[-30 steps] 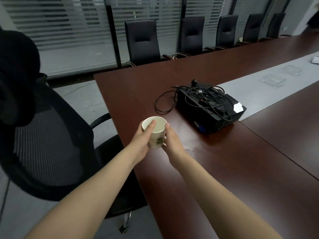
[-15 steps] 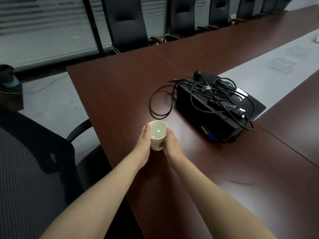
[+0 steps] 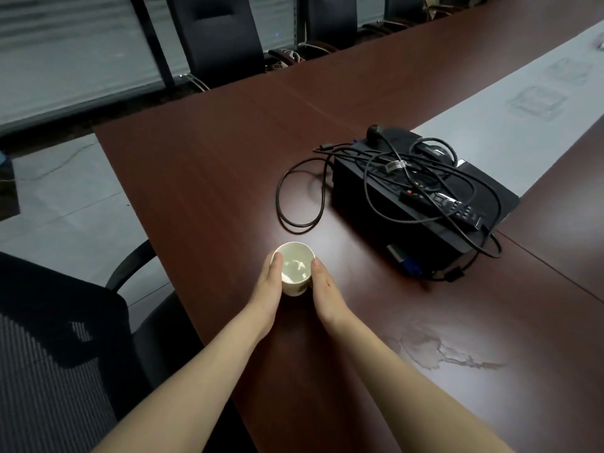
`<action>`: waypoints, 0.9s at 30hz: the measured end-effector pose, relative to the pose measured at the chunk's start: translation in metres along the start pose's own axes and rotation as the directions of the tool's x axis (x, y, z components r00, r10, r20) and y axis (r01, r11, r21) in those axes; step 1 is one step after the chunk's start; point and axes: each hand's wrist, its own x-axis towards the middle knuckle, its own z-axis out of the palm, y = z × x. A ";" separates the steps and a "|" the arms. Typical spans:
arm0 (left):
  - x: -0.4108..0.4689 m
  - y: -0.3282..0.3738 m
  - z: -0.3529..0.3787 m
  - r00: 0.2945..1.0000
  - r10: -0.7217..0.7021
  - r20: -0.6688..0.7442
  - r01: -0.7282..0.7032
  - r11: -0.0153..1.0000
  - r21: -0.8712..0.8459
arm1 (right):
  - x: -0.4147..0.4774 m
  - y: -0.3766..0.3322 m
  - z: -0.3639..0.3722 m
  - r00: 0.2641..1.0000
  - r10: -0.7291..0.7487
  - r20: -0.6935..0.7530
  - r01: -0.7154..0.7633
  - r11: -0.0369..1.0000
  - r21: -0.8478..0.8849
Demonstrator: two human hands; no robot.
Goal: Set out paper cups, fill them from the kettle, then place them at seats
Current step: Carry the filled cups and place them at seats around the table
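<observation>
Two hands clasp one paper cup (image 3: 295,268): left hand (image 3: 268,282) on its left wall, right hand (image 3: 323,289) on its right wall, thumbs up at the rim. The cup stands upright, liquid inside, on the dark surface (image 3: 202,178), near a black projector (image 3: 418,204) draped in cables (image 3: 294,204).

Dim room, glare on table (image 3: 228,178), wide-angle distortion

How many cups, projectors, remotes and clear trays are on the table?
paper cup: 1
projector: 1
remote control: 1
clear trays: 2
Total: 5
</observation>
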 end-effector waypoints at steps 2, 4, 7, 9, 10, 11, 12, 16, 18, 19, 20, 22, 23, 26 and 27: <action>0.001 -0.002 -0.001 1.000 0.014 0.001 -0.014 1.000 0.016 | 0.001 0.002 -0.002 1.000 0.019 0.009 -0.019 1.000 0.011; 0.002 -0.001 -0.002 1.000 0.018 0.000 -0.018 1.000 0.018 | 0.001 0.001 -0.003 0.999 0.038 0.026 -0.039 0.999 0.011; -0.003 0.002 -0.003 1.000 0.021 0.002 -0.021 0.999 0.035 | 0.002 -0.002 -0.008 0.999 0.036 0.041 -0.035 0.999 -0.023; -0.008 0.006 -0.006 1.000 0.013 -0.012 -0.013 0.999 0.029 | -0.001 -0.008 -0.013 0.997 0.067 0.044 -0.062 0.993 -0.099; -0.010 0.008 -0.009 0.999 0.009 -0.032 -0.009 1.000 0.020 | -0.004 -0.014 -0.015 0.992 0.116 0.048 -0.109 0.985 -0.132; -0.014 0.011 -0.012 0.998 0.004 -0.066 -0.003 1.000 0.012 | -0.008 -0.018 -0.018 0.983 0.172 0.057 -0.162 0.975 -0.150; -0.017 0.016 -0.015 0.994 -0.004 -0.108 0.006 1.000 0.018 | -0.014 -0.024 -0.021 0.975 0.212 0.063 -0.201 0.967 -0.154; -0.046 0.048 -0.020 0.960 0.028 -0.277 -0.004 0.996 0.086 | -0.048 -0.054 -0.043 0.968 0.247 0.050 -0.228 0.944 -0.237; -0.061 0.069 -0.015 0.943 0.090 -0.319 -0.065 0.994 0.091 | -0.068 -0.073 -0.056 0.963 0.266 0.048 -0.239 0.919 -0.313; -0.071 0.080 -0.006 0.938 0.135 -0.318 -0.104 0.988 0.113 | -0.083 -0.082 -0.067 0.960 0.276 0.038 -0.247 0.907 -0.342; -0.078 0.090 0.000 0.931 0.174 -0.322 -0.137 0.981 0.134 | -0.092 -0.089 -0.072 0.955 0.293 0.038 -0.260 0.895 -0.364; -0.099 0.109 0.020 0.927 0.239 -0.289 -0.200 0.967 0.157 | -0.120 -0.100 -0.086 0.951 0.306 0.033 -0.275 0.894 -0.355; -0.114 0.117 0.034 0.930 0.269 -0.252 -0.234 0.959 0.159 | -0.138 -0.105 -0.094 0.957 0.291 0.021 -0.269 0.908 -0.321; -0.168 0.132 0.080 0.937 0.338 -0.088 -0.322 0.934 0.156 | -0.194 -0.114 -0.119 0.985 0.154 -0.078 -0.167 0.967 -0.191; -0.198 0.129 0.105 0.934 0.356 0.010 -0.354 0.924 0.147 | -0.228 -0.112 -0.136 0.985 0.092 -0.149 -0.114 0.982 -0.148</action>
